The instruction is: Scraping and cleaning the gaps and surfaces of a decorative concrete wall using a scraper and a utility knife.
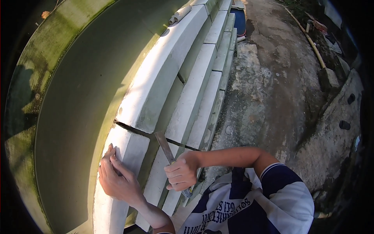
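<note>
My right hand (182, 171) is wrapped round the handle of a scraper (164, 145). Its narrow flat metal blade points up and to the left, and the end of the grip sticks out below my fist. My left hand (119, 179) rests on top of the nearest white block (130, 142), close to its inner edge. The fingers there are bent and pressed together; what lies between them, if anything, is hidden. A dark gap separates this block from a longer white block (156, 78) beyond it. The blade is over the lower ledge beside the blocks, just short of that gap.
Stepped rows of pale blocks (194, 91) descend to the right. On the left curves a smooth grey-green surface (83, 105) with a mossy rim (23, 128). A rolled pale piece (180, 15) lies on the far block. Beyond the steps are a blue container (239, 21), a rough path (269, 97) and a pole (309, 41).
</note>
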{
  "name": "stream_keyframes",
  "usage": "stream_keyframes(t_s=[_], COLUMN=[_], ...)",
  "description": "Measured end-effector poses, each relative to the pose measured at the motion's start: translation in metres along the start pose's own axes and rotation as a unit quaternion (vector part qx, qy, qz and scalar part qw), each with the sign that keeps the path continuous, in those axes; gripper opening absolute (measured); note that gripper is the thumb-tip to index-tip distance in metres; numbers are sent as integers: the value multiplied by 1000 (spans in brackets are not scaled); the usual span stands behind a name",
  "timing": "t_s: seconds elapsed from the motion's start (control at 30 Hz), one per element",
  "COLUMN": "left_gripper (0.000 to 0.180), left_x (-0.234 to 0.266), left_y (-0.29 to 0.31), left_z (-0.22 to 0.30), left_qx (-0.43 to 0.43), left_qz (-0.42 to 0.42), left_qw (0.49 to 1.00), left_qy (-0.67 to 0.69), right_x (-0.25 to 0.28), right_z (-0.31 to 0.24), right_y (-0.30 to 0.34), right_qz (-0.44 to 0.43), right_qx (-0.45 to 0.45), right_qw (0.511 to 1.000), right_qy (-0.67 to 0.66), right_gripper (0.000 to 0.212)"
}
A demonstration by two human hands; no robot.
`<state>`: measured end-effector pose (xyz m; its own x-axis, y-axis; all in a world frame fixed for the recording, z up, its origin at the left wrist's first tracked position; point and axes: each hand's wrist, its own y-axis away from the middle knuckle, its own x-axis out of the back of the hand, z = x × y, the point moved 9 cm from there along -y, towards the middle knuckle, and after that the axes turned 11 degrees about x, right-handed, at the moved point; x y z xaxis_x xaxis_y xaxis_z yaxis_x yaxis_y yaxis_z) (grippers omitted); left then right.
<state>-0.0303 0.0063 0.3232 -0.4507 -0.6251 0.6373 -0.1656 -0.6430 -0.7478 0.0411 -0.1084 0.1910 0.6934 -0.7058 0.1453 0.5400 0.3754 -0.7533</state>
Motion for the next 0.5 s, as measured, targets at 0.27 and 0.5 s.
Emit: stream_keyframes(t_s=[0.27, 0.5], left_gripper=[20, 19], left_x=[1, 0], left_y=[-2, -4], left_z=[5, 6], left_qx=[-11, -9], left_qz=[23, 34], left_qw=[1000, 999], left_qy=[4, 1], right_x=[0, 4], right_z=[22, 16], right_y=[29, 20], right_qz=[33, 44], right_qx=[6, 5], right_qw=[998, 999], right_qy=[44, 10], right_gripper=[38, 34])
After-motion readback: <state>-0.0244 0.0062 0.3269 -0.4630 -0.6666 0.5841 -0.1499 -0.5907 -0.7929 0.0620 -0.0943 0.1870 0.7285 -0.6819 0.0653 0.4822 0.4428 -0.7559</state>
